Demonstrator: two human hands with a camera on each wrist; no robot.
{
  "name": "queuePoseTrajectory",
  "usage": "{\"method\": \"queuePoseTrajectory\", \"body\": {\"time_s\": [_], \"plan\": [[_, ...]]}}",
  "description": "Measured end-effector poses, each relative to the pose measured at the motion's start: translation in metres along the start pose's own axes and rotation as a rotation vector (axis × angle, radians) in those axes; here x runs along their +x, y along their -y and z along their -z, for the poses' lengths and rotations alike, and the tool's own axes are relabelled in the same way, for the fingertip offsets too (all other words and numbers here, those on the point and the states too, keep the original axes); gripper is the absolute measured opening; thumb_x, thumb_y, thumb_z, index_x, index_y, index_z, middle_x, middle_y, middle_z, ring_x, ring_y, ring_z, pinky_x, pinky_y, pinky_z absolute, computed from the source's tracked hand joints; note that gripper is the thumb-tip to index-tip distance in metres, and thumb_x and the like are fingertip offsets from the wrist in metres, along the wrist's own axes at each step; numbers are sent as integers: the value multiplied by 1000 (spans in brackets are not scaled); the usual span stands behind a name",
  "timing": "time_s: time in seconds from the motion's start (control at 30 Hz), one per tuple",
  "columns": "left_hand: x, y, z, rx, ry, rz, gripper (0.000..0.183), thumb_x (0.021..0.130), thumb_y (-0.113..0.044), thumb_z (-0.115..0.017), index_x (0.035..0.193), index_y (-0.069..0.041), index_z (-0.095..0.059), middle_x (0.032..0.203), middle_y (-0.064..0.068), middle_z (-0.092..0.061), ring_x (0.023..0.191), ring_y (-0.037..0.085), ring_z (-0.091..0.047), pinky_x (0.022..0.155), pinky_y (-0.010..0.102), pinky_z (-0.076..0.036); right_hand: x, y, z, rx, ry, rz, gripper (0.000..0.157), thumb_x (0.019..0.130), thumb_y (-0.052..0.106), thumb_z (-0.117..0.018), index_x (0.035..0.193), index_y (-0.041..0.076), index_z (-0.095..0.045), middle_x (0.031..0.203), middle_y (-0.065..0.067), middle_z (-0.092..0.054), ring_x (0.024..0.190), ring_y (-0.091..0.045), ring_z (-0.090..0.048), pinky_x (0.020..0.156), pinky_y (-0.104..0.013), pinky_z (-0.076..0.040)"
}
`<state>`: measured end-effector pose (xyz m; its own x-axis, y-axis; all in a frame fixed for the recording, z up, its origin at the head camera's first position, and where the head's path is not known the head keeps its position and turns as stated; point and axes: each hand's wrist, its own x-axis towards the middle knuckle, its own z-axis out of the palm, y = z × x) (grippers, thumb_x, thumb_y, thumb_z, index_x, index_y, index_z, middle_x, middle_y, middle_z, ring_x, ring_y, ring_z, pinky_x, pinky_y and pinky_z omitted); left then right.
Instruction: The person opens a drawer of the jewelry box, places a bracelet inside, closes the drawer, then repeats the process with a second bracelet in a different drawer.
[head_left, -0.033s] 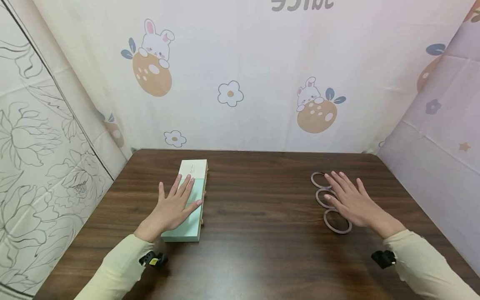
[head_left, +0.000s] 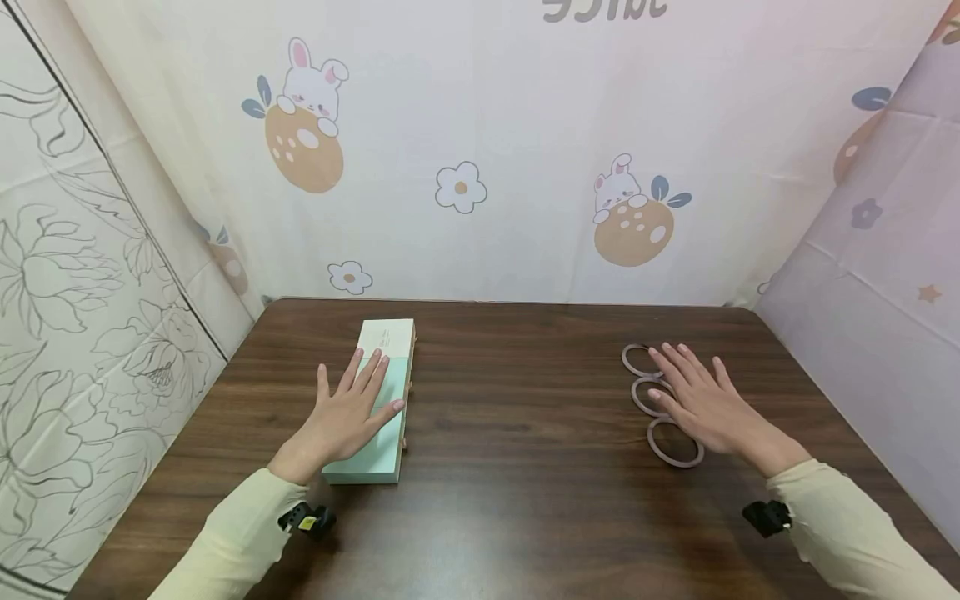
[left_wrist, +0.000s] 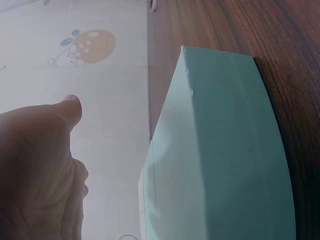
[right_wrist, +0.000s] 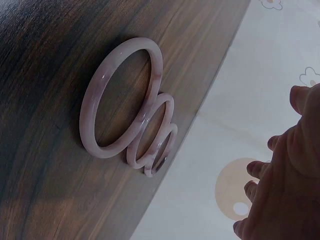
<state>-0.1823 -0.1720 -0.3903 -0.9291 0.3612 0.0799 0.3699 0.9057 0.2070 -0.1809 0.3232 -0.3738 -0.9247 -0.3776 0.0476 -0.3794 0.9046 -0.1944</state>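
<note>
Both hands stand spread, the left hand (head_left: 348, 417) at left of centre in the head view and the right hand (head_left: 701, 404) at right of centre; the fingers of each are straight and parted, holding nothing. The left is over a pale green and white box (head_left: 384, 450) that lies flat on the worktop (head_left: 517, 483), its white end toward the top of the frame; the left wrist view shows a gap between hand and box. The right is over three rings (right_wrist: 142, 118) lying in a row right of centre, touching or nearly so, and the right wrist view shows it clear of them as well. For good work, each palm should stay level and steady, so that neither brushes what is below. If the box is handled, a thumb on one long side and fingers on the other would probably hold it squarest, with care for the small tan pieces (head_left: 405, 445) along its right edge, too small to identify. The rings look smooth and likely to slide: a light pinch on one band's outer side, away from its neighbour, should disturb the row least.
</note>
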Motion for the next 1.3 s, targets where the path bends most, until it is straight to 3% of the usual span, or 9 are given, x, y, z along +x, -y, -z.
{"method": "queuePoseTrajectory", "body": {"time_s": [0.2,0.5,1.0,1.3], "plan": [[-1,-2,1,21,0,0,73,100,-51,-36,152,-2,-17,157,14,-14,144,33,-1,101,68,6,0,0,-1,10,17,-1,67,104,40,-34,154,9,-4,156,-22,-7,143,-33,8,104,-63,10],[-5,-1,2,-5,10,15,75,100,-52,-36,152,-3,-15,158,14,-12,144,31,3,101,67,10,0,8,0,19,9,5,67,103,41,-35,154,9,-6,157,-21,-7,143,-33,7,104,-62,9],[-15,8,-1,-72,7,-23,81,96,-58,-39,152,-3,-17,158,12,-11,144,31,3,102,66,11,29,60,-2,47,7,84,65,103,42,-35,154,9,-12,158,-16,-8,143,-33,2,108,-58,3],[-35,28,-11,-171,43,-71,91,92,-59,-49,152,-1,-14,158,14,-9,144,29,4,108,59,-1,45,87,-20,50,-3,178,65,103,43,-35,154,9,-14,158,-13,-11,144,-31,2,109,-57,0]]}}
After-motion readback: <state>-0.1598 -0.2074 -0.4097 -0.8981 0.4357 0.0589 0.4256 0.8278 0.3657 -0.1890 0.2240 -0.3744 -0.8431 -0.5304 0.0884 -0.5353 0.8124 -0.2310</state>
